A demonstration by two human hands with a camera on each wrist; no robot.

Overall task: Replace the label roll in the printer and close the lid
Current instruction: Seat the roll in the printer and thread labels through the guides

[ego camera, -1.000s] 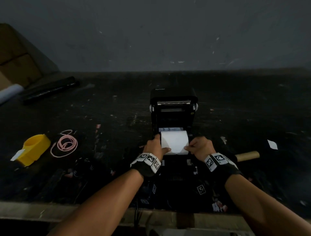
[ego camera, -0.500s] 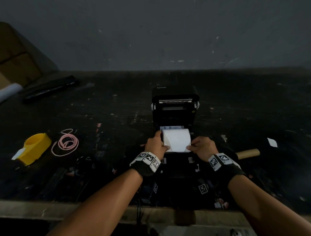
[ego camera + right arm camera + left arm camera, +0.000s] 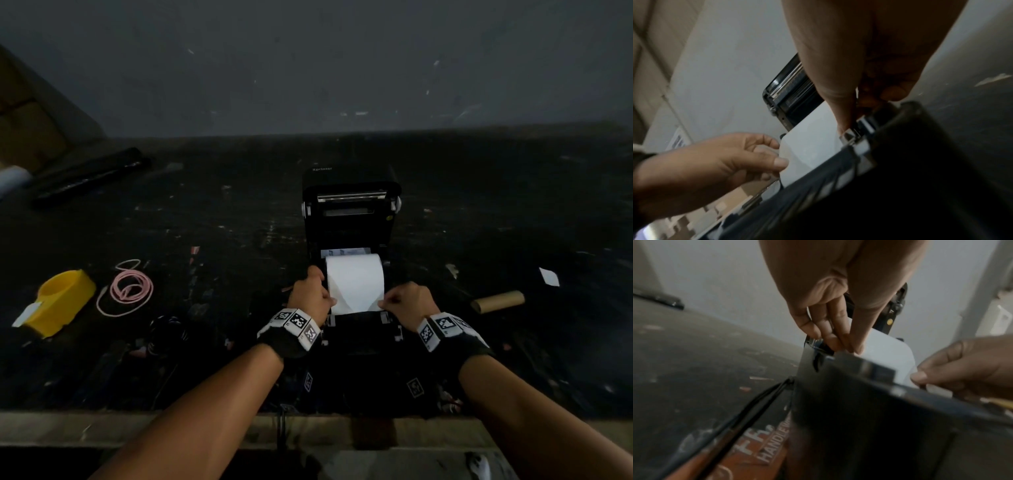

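The black printer (image 3: 351,346) stands mid-table with its lid (image 3: 351,202) tilted up and back. A white label roll (image 3: 354,279) sits in the open bay, its loose end drawn toward the front edge. My left hand (image 3: 330,300) pinches the paper's left edge, thumb against fingers (image 3: 838,340). My right hand (image 3: 382,303) pinches the right edge near the front guide (image 3: 851,138). In the left wrist view the paper (image 3: 892,353) lies between both hands. In the right wrist view the paper (image 3: 812,146) runs from the lid's print bar (image 3: 789,87) down to the front.
An empty cardboard core (image 3: 498,301) lies right of the printer, a white scrap (image 3: 549,277) beyond it. At the left are a yellow tape dispenser (image 3: 58,301) and a pink cable coil (image 3: 125,291). A black roll (image 3: 89,178) lies back left. A cable (image 3: 748,415) runs beside the printer.
Both hands keep hold of the paper's two edges. The loose end looks drawn a little further out toward the printer's front.
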